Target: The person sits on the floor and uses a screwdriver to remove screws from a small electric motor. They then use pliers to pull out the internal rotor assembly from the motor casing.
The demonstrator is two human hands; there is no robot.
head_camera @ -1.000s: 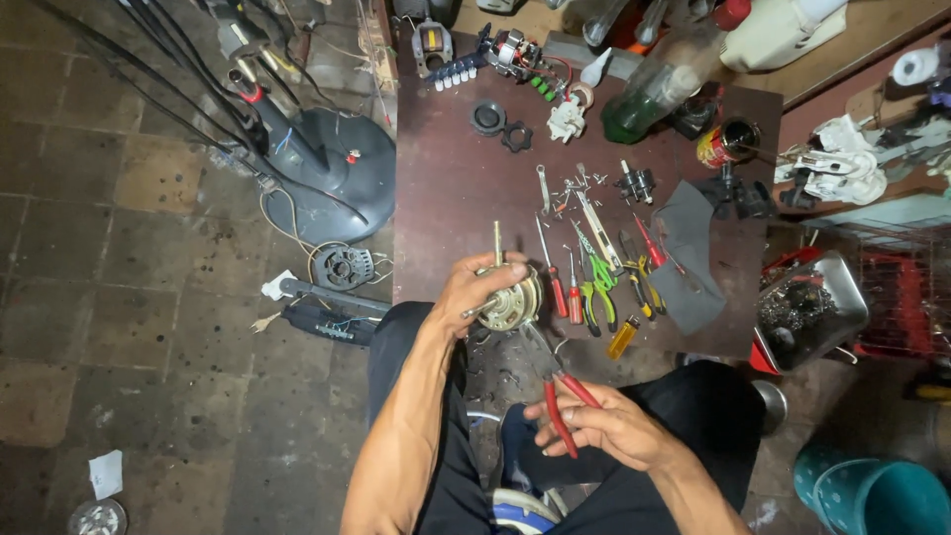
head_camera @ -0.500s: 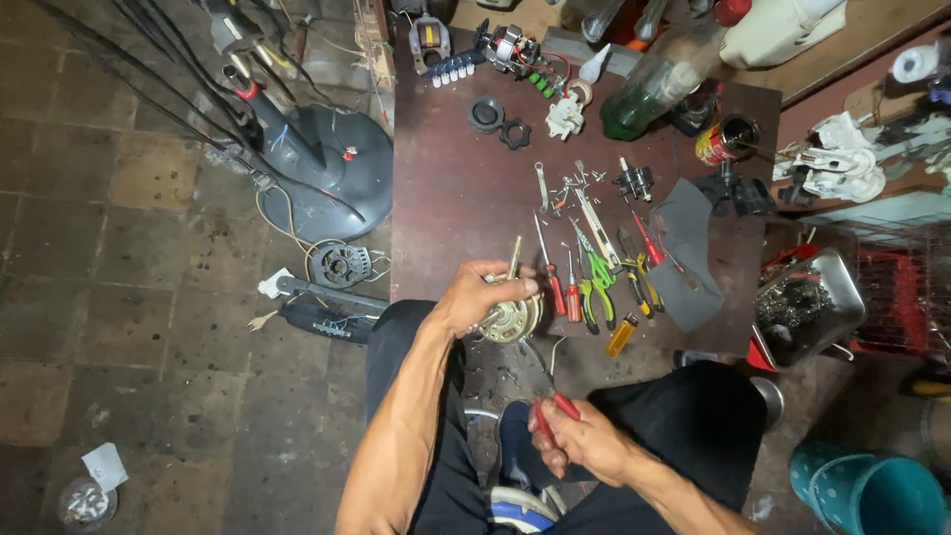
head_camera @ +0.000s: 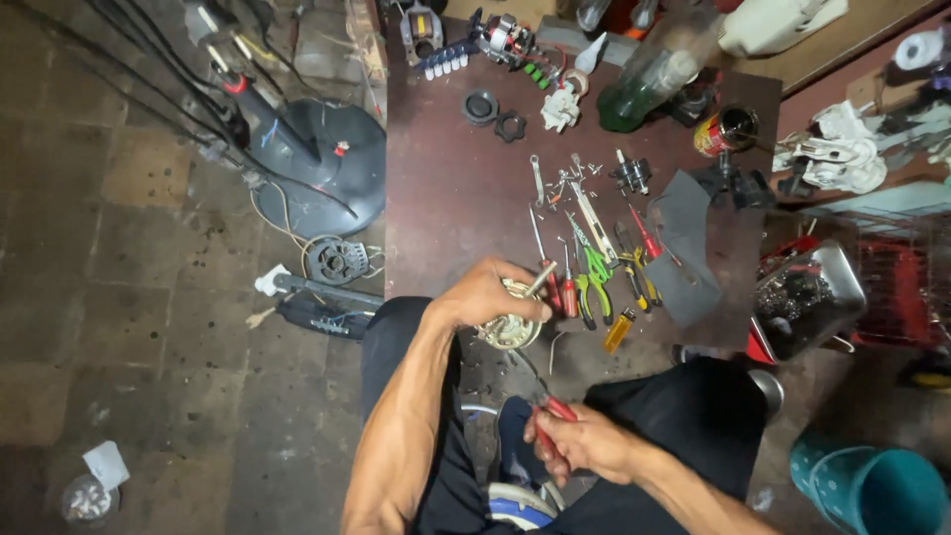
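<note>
My left hand (head_camera: 485, 295) grips a round metal motor part (head_camera: 509, 327) with a short shaft sticking up, held at the near edge of the dark brown worktable (head_camera: 446, 178). My right hand (head_camera: 584, 444) is lower, over my lap, closed on red-handled pliers (head_camera: 551, 424) whose jaws point up toward the motor part. Just right of the left hand lie several hand tools, among them green-handled pliers (head_camera: 596, 277), red-handled screwdrivers (head_camera: 646, 234) and a small orange tool (head_camera: 618, 331).
A dark round fan base (head_camera: 317, 168) and a small wound motor (head_camera: 337, 260) lie on the tiled floor at left. Further back on the table are black rings (head_camera: 493, 114), a green bottle (head_camera: 644, 79) and a can (head_camera: 723, 129). A metal tray (head_camera: 807, 297) and a teal bucket (head_camera: 872, 490) stand at right.
My right hand with the red pliers has dropped lower and moved slightly left toward my lap. The left hand keeps its hold on the motor part, shifted a little.
</note>
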